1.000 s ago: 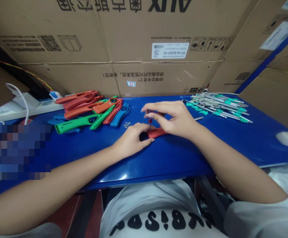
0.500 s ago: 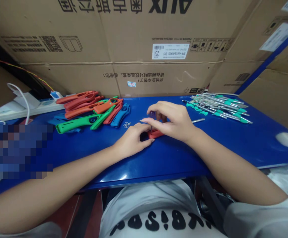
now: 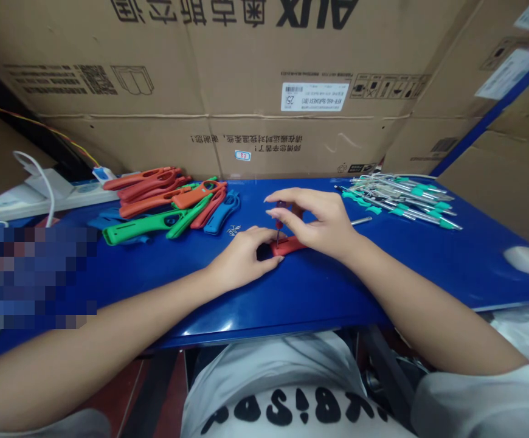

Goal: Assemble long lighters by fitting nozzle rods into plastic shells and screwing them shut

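A red lighter (image 3: 290, 244) lies on the blue table in front of me. My left hand (image 3: 242, 258) is closed around its left end, with thumb and fingers on either side. My right hand (image 3: 323, 220) pinches a small screwdriver (image 3: 281, 214) with a dark red handle. The screwdriver stands nearly upright, its thin shaft reaching down to the left end of the lighter. A metal tube (image 3: 362, 221) sticks out beyond my right hand, which hides the lighter's middle. Several small screws (image 3: 234, 230) lie just past my left hand.
Red, green and blue lighter shells (image 3: 155, 201) are heaped at the left. Several metal rods with green parts (image 3: 405, 198) lie in a pile at the right. A large cardboard box (image 3: 228, 91) walls off the back. A white power strip (image 3: 68, 198) stands at the far left.
The fingers of my right hand have shifted a little around the screwdriver handle, so more of the handle and the lighter shows. My left hand stays in place on the lighter.
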`<action>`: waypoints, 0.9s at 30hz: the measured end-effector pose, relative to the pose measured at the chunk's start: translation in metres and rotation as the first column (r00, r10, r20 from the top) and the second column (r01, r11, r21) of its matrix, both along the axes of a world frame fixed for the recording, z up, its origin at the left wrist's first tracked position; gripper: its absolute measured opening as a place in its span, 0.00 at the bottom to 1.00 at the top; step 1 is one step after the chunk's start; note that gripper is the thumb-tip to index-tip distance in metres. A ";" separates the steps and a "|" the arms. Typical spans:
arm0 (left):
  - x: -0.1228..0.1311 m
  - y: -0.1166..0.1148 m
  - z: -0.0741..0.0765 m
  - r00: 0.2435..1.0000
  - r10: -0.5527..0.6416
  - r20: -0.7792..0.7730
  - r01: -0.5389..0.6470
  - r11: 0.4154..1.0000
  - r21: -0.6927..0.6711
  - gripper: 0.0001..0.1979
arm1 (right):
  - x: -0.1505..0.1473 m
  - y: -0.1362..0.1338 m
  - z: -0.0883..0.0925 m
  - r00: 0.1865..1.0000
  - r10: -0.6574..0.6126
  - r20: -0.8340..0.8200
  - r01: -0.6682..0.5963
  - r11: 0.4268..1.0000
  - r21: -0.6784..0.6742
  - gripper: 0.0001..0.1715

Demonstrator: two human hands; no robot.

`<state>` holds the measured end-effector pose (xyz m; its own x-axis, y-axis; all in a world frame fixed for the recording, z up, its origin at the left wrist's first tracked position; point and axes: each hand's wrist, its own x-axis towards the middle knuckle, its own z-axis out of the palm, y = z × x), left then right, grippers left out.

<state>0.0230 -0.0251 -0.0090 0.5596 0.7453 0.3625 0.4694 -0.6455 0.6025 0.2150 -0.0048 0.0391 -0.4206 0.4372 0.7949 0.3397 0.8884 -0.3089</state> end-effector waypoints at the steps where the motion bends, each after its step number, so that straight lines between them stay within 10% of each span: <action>1: 0.000 0.000 0.000 1.000 0.002 0.001 -0.002 1.000 -0.005 0.11 | 0.001 0.001 -0.001 1.000 -0.030 0.008 0.030 0.998 0.052 0.13; 27: -0.001 0.002 0.000 1.000 -0.006 -0.008 0.006 1.000 0.002 0.07 | 0.000 0.002 -0.002 0.986 0.091 0.138 -0.089 0.996 -0.020 0.16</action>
